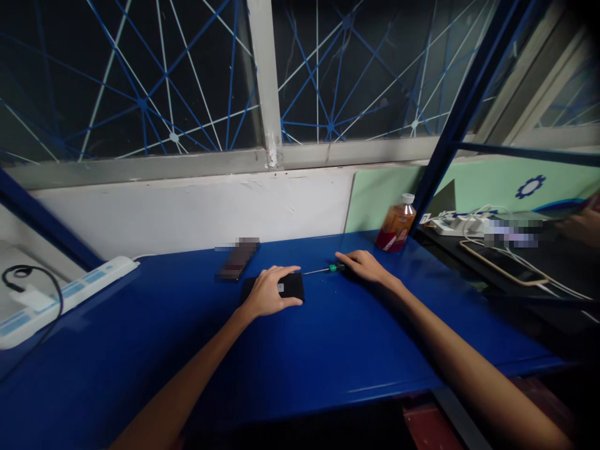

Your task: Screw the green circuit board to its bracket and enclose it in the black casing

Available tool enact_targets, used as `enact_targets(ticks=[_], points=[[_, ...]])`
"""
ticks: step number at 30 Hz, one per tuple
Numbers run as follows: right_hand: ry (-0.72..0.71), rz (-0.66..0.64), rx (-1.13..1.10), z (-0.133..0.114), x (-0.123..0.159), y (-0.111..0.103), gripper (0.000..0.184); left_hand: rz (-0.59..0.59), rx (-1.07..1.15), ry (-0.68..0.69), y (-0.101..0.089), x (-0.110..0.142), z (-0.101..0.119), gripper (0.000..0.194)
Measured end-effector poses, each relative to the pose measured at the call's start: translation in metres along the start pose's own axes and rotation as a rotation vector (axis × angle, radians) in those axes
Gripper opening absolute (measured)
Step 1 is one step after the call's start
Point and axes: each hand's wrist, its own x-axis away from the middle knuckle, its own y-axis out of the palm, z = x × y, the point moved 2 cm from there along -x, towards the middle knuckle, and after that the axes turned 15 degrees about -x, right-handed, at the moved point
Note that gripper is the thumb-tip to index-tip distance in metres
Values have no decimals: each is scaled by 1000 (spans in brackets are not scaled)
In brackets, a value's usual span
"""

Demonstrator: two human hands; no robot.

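Observation:
My left hand (270, 291) lies over a flat black rectangular device (294, 287) on the blue table (328, 350), fingers and thumb curled around its edges. My right hand (363, 265) rests on the table a little to the right, fingers stretched forward and touching the green handle of a small screwdriver (328, 269), whose thin shaft points left toward the black device. A few tiny specks that may be screws lie on the table near the screwdriver.
A blurred dark object (237, 259) lies behind the black device. An orange drink bottle (396, 225) stands at the back right. A white power strip (65, 294) sits at the left. On the right, a dark desk holds a phone (504, 262), cables and another person's hand (584, 225).

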Motion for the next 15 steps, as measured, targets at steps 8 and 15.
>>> enact_targets(ticks=[8, 15], points=[[12, -72, -64, 3, -1, -6, 49, -40, -44, 44, -5, 0, 6, 68], [-51, -64, 39, -3, 1, -3, 53, -6, -25, 75, -9, -1, 9, 65]])
